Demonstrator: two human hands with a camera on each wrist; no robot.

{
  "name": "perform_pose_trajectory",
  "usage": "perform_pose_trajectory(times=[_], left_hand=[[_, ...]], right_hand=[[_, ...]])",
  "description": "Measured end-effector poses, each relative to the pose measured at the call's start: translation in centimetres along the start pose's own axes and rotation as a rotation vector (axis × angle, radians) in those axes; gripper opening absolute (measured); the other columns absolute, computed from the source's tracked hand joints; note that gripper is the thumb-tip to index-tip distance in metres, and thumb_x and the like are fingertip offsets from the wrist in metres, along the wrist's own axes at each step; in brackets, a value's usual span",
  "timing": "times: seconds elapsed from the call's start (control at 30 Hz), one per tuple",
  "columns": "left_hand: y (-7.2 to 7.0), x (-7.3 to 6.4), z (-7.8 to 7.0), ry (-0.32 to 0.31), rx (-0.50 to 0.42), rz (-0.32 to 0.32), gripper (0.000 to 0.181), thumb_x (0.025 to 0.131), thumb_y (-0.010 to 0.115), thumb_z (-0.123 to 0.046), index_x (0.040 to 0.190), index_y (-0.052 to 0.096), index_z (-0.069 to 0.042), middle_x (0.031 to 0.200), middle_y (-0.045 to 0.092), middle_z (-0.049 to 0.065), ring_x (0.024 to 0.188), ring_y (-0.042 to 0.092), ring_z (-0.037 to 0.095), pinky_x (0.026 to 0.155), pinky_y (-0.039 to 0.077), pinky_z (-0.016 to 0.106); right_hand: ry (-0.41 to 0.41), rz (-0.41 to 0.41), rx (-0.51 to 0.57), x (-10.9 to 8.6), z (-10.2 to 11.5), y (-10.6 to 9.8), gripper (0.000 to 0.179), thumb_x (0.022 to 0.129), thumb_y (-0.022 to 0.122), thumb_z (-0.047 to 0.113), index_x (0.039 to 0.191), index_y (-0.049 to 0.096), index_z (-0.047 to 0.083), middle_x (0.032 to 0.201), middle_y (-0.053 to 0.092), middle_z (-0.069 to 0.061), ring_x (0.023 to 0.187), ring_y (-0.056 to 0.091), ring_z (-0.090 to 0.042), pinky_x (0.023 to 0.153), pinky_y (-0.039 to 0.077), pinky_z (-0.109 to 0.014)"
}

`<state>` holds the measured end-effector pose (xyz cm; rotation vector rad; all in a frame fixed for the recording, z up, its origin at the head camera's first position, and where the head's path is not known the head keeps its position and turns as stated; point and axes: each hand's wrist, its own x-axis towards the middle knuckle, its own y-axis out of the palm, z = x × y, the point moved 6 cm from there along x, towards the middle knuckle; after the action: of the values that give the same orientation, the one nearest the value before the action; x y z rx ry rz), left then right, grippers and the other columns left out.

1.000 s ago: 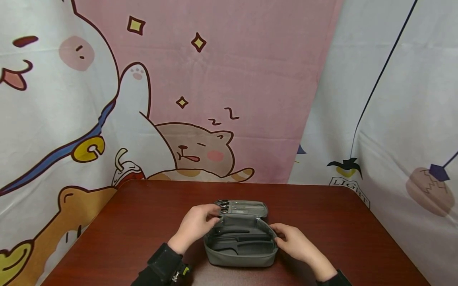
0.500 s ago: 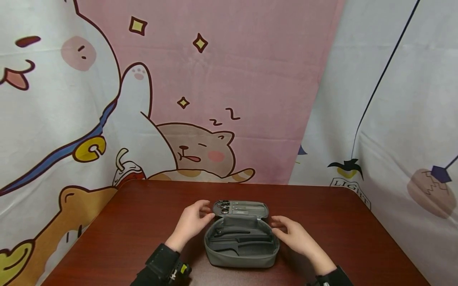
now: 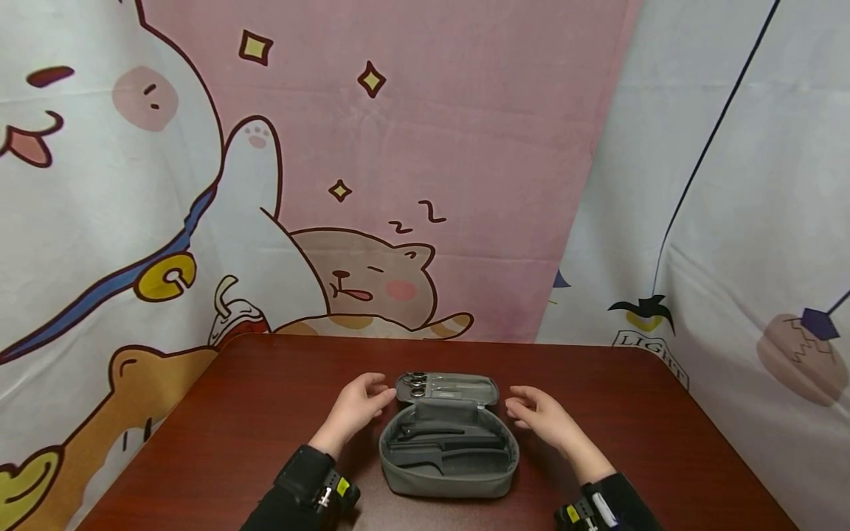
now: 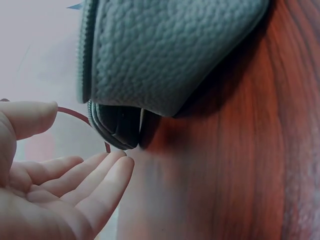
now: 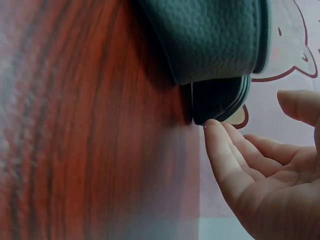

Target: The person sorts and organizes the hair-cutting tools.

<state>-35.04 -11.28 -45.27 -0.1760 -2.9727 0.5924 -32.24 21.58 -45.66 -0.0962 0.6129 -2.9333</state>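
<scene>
A grey-green zip case (image 3: 451, 484) stands unzipped on the table, its lid (image 3: 490, 391) folded back away from me. Metal scissors (image 3: 417, 381) with round finger loops sit at the lid's left end, beside a clear pocket. Long dark comb-like tools (image 3: 473, 462) lie inside the main compartment. Left of the lid, my left hand (image 3: 354, 410) holds nothing; in the left wrist view its extended fingers (image 4: 107, 187) reach near the lid's edge. On the opposite side my right hand (image 3: 541, 417) is likewise unoccupied, its fingertips (image 5: 212, 127) close by the lid in the right wrist view.
The case rests on a dark red-brown wooden table (image 3: 265, 413). Behind it hangs a cloth backdrop (image 3: 465, 162) printed with cartoon animals. Each wrist wears a black band with a small device (image 3: 341, 490).
Both hands have come away from the case. The left has drawn back leftward off the lid; the right has left the rim and moved slightly farther forward. The case stays in place.
</scene>
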Motion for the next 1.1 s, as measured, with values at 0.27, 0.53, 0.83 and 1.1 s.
perform_pose_trajectory(times=[0.27, 0.53, 0.83, 1.1], left_hand=[[0.7, 0.6, 0.9, -0.066, -0.153, 0.063, 0.058, 0.096, 0.067, -0.020, 0.137, 0.043, 0.014, 0.119, 0.061, 0.026, 0.102, 0.065, 0.038, 0.080, 0.056, 0.043], [1.1, 1.5, 1.6, -0.123, -0.212, 0.081, 0.058, 0.097, 0.065, -0.019, 0.137, 0.041, 0.016, 0.117, 0.060, 0.026, 0.101, 0.066, 0.039, 0.081, 0.056, 0.046], [1.9, 2.3, 2.1, -0.168, -0.249, 0.106, 0.054, 0.098, 0.063, -0.014, 0.134, 0.041, 0.019, 0.117, 0.059, 0.029, 0.099, 0.067, 0.037, 0.082, 0.056, 0.044], [2.2, 2.7, 2.4, -0.177, -0.308, 0.153, 0.053, 0.098, 0.061, -0.007, 0.135, 0.039, 0.022, 0.119, 0.060, 0.030, 0.098, 0.068, 0.032, 0.083, 0.056, 0.041]], right_hand=[[0.062, 0.035, 0.051, 1.1, -1.2, 0.2, 0.057, 0.100, 0.060, 0.020, 0.138, 0.041, -0.017, 0.130, 0.053, -0.033, 0.107, 0.064, -0.038, 0.086, 0.054, -0.044], [0.103, 0.073, 0.053, 2.0, -1.6, 0.9, 0.058, 0.101, 0.058, 0.026, 0.136, 0.043, -0.018, 0.123, 0.060, -0.027, 0.106, 0.064, -0.036, 0.086, 0.054, -0.044], [0.133, 0.088, 0.060, 3.2, -1.9, 1.5, 0.055, 0.103, 0.055, 0.026, 0.132, 0.046, -0.020, 0.109, 0.066, -0.019, 0.095, 0.068, -0.029, 0.082, 0.055, -0.043], [0.157, 0.135, 0.089, 3.8, -2.3, 1.8, 0.054, 0.103, 0.054, 0.024, 0.130, 0.047, -0.022, 0.108, 0.067, -0.019, 0.093, 0.068, -0.028, 0.082, 0.056, -0.042]])
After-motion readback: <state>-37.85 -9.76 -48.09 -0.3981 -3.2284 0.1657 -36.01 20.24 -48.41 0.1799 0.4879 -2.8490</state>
